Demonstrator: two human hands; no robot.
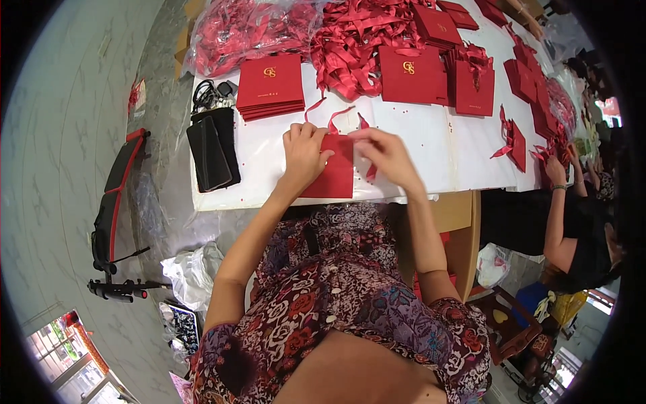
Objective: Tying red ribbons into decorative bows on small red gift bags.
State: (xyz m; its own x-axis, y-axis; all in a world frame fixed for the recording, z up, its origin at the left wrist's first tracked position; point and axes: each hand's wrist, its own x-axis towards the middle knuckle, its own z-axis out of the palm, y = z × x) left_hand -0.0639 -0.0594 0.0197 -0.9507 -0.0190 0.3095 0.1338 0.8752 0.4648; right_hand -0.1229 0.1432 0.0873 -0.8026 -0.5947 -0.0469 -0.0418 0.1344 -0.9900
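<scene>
White table (420, 151) under bag (336, 176) | left hand (306, 151) on bag, thumb spread, fingers bent | right hand (387, 155) by bag's top, half curled, can't tell grip | seemingly ribbon (364, 122) fixing; needs careful pinch

Bag (334, 176) at near edge of worktop (431, 155), between left hand (306, 153) on its left side and right hand (389, 160) by its far right corner. Phone (212, 155) on flat case (231, 135), left end; cable (205, 96) behind. 1 bag stack (270, 84) behind-left, ribbon sack (249, 37) behind that. Ribbon heap (350, 50) right of sack.
</scene>
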